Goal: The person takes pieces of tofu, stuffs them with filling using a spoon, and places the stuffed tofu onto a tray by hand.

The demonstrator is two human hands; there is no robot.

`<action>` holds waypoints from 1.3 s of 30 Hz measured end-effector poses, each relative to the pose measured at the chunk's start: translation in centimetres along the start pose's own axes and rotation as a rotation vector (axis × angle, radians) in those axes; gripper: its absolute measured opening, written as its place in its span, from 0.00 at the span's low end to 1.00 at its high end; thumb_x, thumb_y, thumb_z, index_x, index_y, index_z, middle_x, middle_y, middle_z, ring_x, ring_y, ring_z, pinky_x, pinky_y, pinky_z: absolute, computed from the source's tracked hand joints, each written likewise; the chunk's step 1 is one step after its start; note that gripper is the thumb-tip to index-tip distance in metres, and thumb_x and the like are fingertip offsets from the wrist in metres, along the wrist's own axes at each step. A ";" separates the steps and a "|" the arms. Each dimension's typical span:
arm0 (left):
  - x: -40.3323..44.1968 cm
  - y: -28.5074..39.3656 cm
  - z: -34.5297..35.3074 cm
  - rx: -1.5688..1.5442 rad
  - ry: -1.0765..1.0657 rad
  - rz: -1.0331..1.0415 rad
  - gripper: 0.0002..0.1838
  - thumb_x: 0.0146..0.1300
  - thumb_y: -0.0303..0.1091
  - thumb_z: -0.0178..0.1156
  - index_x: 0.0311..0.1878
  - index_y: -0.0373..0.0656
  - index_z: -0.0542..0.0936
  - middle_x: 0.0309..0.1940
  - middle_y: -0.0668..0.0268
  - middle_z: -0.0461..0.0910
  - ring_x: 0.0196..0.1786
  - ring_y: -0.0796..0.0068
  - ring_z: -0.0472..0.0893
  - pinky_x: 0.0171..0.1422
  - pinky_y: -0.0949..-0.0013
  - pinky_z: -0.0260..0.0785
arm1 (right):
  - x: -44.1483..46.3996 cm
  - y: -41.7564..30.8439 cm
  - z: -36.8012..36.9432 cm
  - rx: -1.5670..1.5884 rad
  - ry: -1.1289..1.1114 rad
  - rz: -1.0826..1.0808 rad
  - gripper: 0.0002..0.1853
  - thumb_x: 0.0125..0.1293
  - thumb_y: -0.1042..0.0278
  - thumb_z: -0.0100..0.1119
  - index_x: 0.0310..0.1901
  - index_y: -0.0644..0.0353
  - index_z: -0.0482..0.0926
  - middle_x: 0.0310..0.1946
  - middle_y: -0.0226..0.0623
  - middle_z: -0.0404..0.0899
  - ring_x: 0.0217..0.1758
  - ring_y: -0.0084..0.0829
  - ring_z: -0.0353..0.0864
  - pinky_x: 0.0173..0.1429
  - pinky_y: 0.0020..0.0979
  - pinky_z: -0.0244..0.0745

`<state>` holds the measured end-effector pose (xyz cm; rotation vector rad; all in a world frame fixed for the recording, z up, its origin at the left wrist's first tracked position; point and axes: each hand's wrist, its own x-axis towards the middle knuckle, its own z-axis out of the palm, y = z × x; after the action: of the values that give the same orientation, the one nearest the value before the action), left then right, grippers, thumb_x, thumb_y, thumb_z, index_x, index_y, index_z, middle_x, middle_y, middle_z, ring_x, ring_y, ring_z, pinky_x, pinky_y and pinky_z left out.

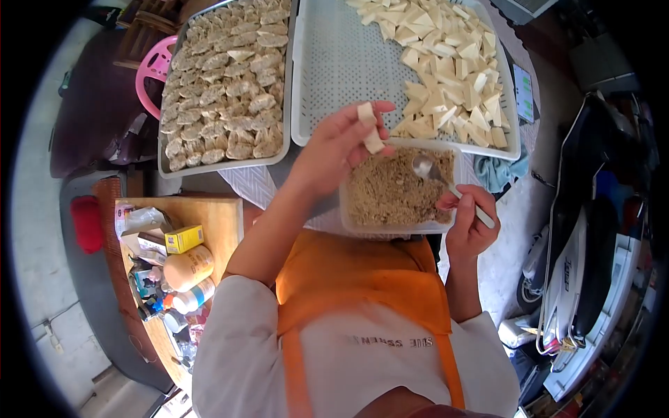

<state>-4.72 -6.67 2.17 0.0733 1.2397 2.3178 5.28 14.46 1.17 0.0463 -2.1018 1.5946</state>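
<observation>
A pale tofu piece (370,127) is pinched in my left hand (338,148), above the near edge of the perforated tray (341,70) and the box's left side. My right hand (470,221) grips a spoon (474,207) by its pale handle, at the right side of the box. The spoon's bowl is over the brown crumbly filling (390,188) in the white plastic box (401,228). Many pale cut pieces (446,70) lie in the right part of the perforated tray. In the left tray (287,132) filled pieces (226,83) stand in packed rows.
A pink round stool (146,76) stands left of the trays. At the lower left, a wooden table (219,216) holds bottles and a yellow box (185,239). A teal cloth (500,173) and a phone (523,94) are at the right edge. A scooter (568,279) stands farther right.
</observation>
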 end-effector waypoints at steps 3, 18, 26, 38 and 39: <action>-1.7 -1.7 1.5 -0.061 -0.048 -0.001 0.20 0.68 0.26 0.43 0.63 0.37 0.64 0.52 0.62 0.73 0.55 0.69 0.74 0.61 0.62 0.69 | 0.4 -2.8 0.3 -0.065 -0.031 -0.165 0.07 0.60 0.82 0.47 0.37 0.69 0.75 0.22 0.41 0.78 0.22 0.29 0.78 0.29 0.25 0.73; -2.8 -3.0 2.0 0.445 -0.057 0.115 0.18 0.67 0.26 0.42 0.58 0.46 0.72 0.45 0.66 0.78 0.45 0.83 0.75 0.46 0.81 0.67 | -0.8 -3.9 1.9 -0.243 -0.277 -0.408 0.10 0.52 0.85 0.55 0.38 0.66 0.75 0.28 0.42 0.79 0.26 0.40 0.79 0.29 0.30 0.75; -3.2 -4.3 1.0 0.340 -0.074 0.127 0.17 0.66 0.24 0.45 0.56 0.41 0.73 0.46 0.65 0.77 0.47 0.77 0.77 0.51 0.76 0.69 | -0.9 -2.3 1.4 0.230 -0.073 0.097 0.05 0.63 0.77 0.51 0.38 0.68 0.75 0.24 0.41 0.77 0.24 0.30 0.79 0.28 0.29 0.74; -3.2 -2.7 1.3 0.291 0.067 0.123 0.15 0.61 0.23 0.47 0.52 0.38 0.74 0.48 0.64 0.77 0.49 0.74 0.78 0.53 0.74 0.70 | 1.4 1.8 1.6 0.221 -0.344 0.616 0.10 0.69 0.69 0.47 0.39 0.68 0.75 0.25 0.37 0.78 0.24 0.25 0.79 0.27 0.22 0.76; -3.3 -2.5 1.3 0.293 0.087 0.124 0.16 0.61 0.23 0.47 0.52 0.38 0.74 0.48 0.65 0.77 0.49 0.75 0.78 0.53 0.74 0.70 | 1.8 1.4 0.9 0.251 -0.319 0.610 0.10 0.69 0.70 0.47 0.39 0.68 0.75 0.24 0.37 0.78 0.24 0.24 0.79 0.27 0.23 0.76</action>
<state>-0.53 -6.07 1.56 0.1551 1.6552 2.2449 2.97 14.54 0.47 -0.3018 -2.2693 2.3365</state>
